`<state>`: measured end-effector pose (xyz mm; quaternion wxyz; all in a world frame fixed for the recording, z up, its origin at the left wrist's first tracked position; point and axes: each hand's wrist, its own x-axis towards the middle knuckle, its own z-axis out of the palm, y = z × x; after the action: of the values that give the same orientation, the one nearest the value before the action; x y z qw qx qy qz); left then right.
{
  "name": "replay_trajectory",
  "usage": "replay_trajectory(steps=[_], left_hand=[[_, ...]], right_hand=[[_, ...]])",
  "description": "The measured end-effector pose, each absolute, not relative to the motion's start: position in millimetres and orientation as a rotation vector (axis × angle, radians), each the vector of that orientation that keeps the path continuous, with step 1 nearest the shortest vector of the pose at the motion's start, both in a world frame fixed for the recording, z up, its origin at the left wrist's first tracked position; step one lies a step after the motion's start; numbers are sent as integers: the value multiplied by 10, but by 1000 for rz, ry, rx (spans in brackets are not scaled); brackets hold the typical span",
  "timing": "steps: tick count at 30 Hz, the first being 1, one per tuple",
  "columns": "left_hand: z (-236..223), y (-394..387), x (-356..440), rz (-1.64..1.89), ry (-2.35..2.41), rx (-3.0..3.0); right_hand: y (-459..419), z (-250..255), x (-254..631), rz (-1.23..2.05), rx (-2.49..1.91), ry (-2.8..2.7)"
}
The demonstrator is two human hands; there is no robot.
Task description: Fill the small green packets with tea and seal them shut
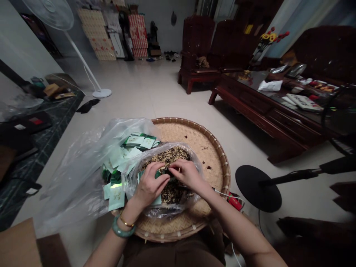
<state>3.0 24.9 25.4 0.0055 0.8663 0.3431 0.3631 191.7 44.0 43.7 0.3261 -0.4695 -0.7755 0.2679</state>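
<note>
My left hand (150,183), with a green bangle (122,229) at the wrist, is closed over the mouth of a clear plastic bag (191,152). Green shows between its thumb and index finger, apparently a small green packet (158,173). My right hand (186,173) pinches close to the left fingertips, where something small and dark is mostly hidden. Below both hands, the bag holds a loose dark and yellowish dry mix (175,154). To the left, several pale green packets (116,194) lie heaped in another large clear bag (83,174). Both bags rest on a round woven bamboo tray (219,155).
A black round stand base (258,189) is on the floor right of the tray, near a red object (235,201) with a white cable. A dark wooden table (258,111) runs along the right. At left are a white fan (101,92), a dark marble ledge (63,111) and cardboard (19,243).
</note>
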Motion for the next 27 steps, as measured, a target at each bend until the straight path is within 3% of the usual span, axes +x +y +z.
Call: replay_trajectory(steps=[6,11,20,27], left_hand=[[234,263,-1,1139,1061,2707],[243,264,4,1146,1073,2692],[451,476,-9,343,1098,2953],[477,651,-80,339,1030,2998]], right_hand=[[438,554,2088,505,-1387,-1918],[275,565,2082,459,-1194,-2294],[258,519,1906,314,-1360,-2766],[248,581,1951,229,-1367,-2621]])
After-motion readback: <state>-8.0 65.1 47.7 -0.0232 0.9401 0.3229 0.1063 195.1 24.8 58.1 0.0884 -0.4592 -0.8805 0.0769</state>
